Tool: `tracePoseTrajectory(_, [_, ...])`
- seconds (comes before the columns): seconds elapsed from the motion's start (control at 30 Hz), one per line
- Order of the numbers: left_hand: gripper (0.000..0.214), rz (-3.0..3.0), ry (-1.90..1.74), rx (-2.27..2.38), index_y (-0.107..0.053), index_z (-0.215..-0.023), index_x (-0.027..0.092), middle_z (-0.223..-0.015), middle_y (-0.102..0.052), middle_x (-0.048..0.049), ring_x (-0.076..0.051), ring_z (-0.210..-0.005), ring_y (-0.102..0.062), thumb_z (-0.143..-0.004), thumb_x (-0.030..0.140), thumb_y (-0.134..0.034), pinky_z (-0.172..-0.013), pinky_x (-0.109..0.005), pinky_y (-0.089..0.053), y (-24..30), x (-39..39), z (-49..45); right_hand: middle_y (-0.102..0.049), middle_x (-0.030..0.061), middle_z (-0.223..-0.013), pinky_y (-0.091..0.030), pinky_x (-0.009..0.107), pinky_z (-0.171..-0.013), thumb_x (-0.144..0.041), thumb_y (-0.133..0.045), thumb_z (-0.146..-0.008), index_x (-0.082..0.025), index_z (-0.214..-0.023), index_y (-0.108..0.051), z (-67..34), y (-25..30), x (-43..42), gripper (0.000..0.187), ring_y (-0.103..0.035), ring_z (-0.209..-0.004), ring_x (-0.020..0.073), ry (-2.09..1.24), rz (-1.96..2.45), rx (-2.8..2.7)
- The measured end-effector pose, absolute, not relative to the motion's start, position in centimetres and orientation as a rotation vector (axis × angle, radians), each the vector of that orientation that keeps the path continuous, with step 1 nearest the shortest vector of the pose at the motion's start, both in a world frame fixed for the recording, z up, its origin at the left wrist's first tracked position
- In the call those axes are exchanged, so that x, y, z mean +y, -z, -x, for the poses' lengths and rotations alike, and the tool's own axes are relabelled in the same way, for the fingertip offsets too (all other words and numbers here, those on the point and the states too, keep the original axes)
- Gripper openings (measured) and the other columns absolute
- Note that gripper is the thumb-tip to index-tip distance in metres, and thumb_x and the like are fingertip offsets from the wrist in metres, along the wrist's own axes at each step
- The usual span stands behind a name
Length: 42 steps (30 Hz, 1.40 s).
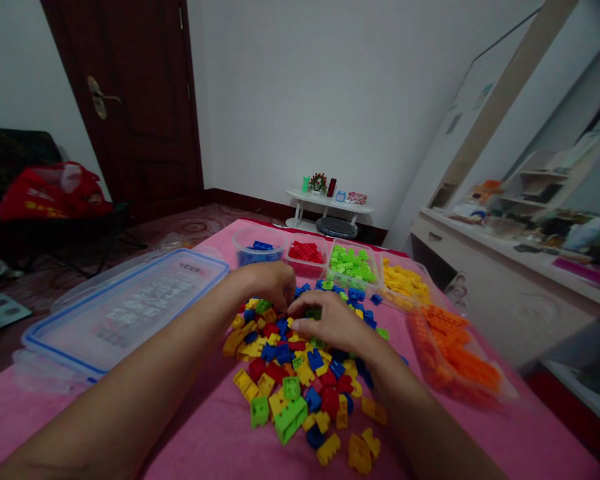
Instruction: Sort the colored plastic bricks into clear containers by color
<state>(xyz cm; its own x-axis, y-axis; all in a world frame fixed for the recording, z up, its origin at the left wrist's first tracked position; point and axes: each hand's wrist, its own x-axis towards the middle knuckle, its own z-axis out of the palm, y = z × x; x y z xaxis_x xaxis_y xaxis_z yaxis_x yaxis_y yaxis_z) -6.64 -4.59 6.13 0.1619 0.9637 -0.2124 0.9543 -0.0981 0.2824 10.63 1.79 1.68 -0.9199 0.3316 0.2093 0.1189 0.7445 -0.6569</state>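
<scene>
A mixed pile of toy building bricks in yellow, blue, red and green lies between my forearms on a pink cloth. My left hand reaches over the far left part of the pile, its fingers bent down and pressed together. Whatever those fingers hold, if anything, is hidden. Close beside it, my right hand hovers low over the middle of the pile. Its thumb and index finger are curved with a gap between them, and I see nothing gripped there.
Behind the pile stand a round tub of blue bricks and boxes of red, green and yellow bricks. Orange bricks fill a box at the right. A clear blue-edged lid lies left.
</scene>
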Motion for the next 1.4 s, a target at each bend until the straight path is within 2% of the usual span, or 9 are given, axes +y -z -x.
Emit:
tracePoseTrajectory(0.1, [0.024,-2.1,0.044,1.906,-0.074,-0.084,0.022,-0.075,-0.072,-0.0005,-0.012,-0.062,-0.059,-0.062,0.024,-0.066,-0.052,-0.018,-0.037,-5.8,-4.4,6.4,-0.066,0.002,-0.097,-0.04,0.026,-0.078,-0.027,-0.068,-0.066,-0.024,-0.095,-0.068,-10.4,-1.2,1.0,0.029,-0.057,-0.09,0.0168,-0.719,0.327,-2.756])
tracePoseTrajectory(0.3, [0.038,-2.081,0.215,1.92,-0.072,-0.096,0.021,-0.086,-0.072,-0.0029,-0.014,-0.07,-0.061,-0.06,0.033,-0.07,-0.053,-0.02,-0.038,-5.6,-4.0,6.4,-0.065,-0.0006,-0.075,-0.032,0.023,-0.058,-0.011,-0.053,-0.066,-0.022,-0.077,-0.067,-12.3,-2.8,3.5,0.021,-0.055,-0.067,0.0126,-0.288,0.805,-2.858])
tracePoseTrajectory(0.4, [0.045,-2.095,0.313,1.877,-0.071,-0.1,0.021,-0.092,-0.072,-0.0037,-0.015,-0.071,-0.062,-0.058,0.038,-0.072,-0.054,-0.02,-0.038,-5.6,-3.8,6.0,-0.066,0.0005,-0.074,-0.031,0.024,-0.058,-0.013,-0.055,-0.067,-0.022,-0.075,-0.067,-13.1,-3.6,4.1,0.017,-0.056,-0.067,0.0134,-0.161,0.942,-2.847])
tracePoseTrajectory(0.53, [0.045,-2.114,0.336,1.917,-0.072,-0.097,0.024,-0.091,-0.072,-0.0027,-0.015,-0.07,-0.061,-0.055,0.038,-0.073,-0.052,-0.02,-0.038,-5.4,-3.7,5.4,-0.067,0.0001,-0.084,-0.034,0.023,-0.066,-0.018,-0.059,-0.069,-0.023,-0.08,-0.068,-12.1,-3.0,2.6,0.015,-0.057,-0.078,0.0137,-0.217,0.719,-2.789])
tracePoseTrajectory(0.67, [0.041,-2.158,0.322,1.952,-0.073,-0.093,0.024,-0.087,-0.072,-0.0038,-0.018,-0.069,-0.061,-0.052,0.027,-0.073,-0.052,-0.022,-0.039,-4.8,-3.7,5.0,-0.065,-0.0024,-0.072,-0.029,0.022,-0.055,-0.025,-0.066,-0.067,-0.022,-0.08,-0.066,-10.8,-1.8,0.8,0.013,-0.054,-0.064,0.0114,-0.414,0.636,-2.907])
tracePoseTrajectory(0.8, [0.037,-2.149,0.304,1.914,-0.074,-0.09,0.021,-0.084,-0.072,-0.0046,-0.017,-0.066,-0.06,-0.054,0.024,-0.069,-0.051,-0.022,-0.039,-4.5,-3.6,5.5,-0.064,-0.0022,-0.069,-0.026,0.022,-0.051,-0.026,-0.067,-0.065,-0.021,-0.076,-0.065,-10.9,-2.1,0.8,0.012,-0.052,-0.06,0.011,-0.48,0.738,-2.931])
tracePoseTrajectory(1.0, [0.033,-2.052,0.25,1.867,-0.074,-0.089,0.02,-0.08,-0.072,-0.0025,-0.014,-0.061,-0.058,-0.058,0.019,-0.065,-0.05,-0.02,-0.036,-5.7,-4.2,5.7,-0.064,0.0009,-0.077,-0.032,0.024,-0.058,-0.023,-0.054,-0.075,-0.021,-0.084,-0.064,-10.2,-1.9,1.5,0.014,-0.056,-0.07,0.014,-0.269,0.783,-2.745])
tracePoseTrajectory(1.17, [0.025,-2.035,0.319,1.998,-0.076,-0.074,0.015,-0.066,-0.069,-0.0063,-0.014,-0.049,-0.051,-0.055,0.03,-0.073,-0.047,-0.025,-0.034,-6.3,-4.5,4.5,-0.06,0.0063,-0.1,-0.036,0.027,-0.069,-0.027,-0.055,-0.078,-0.022,-0.095,-0.064,-9.1,0.0,1.5,0.02,-0.057,-0.089,0.019,-0.069,0.808,-2.776])
tracePoseTrajectory(1.4, [0.031,-2.076,0.39,2.01,-0.075,-0.083,0.021,-0.081,-0.072,-0.0048,-0.017,-0.061,-0.057,-0.053,0.022,-0.072,-0.05,-0.024,-0.036,-6.0,-4.6,4.5,-0.06,0.0054,-0.097,-0.036,0.027,-0.071,-0.021,-0.058,-0.074,-0.022,-0.094,-0.062,-9.9,-0.6,1.5,0.02,-0.057,-0.089,0.0191,-0.052,0.797,-2.889])
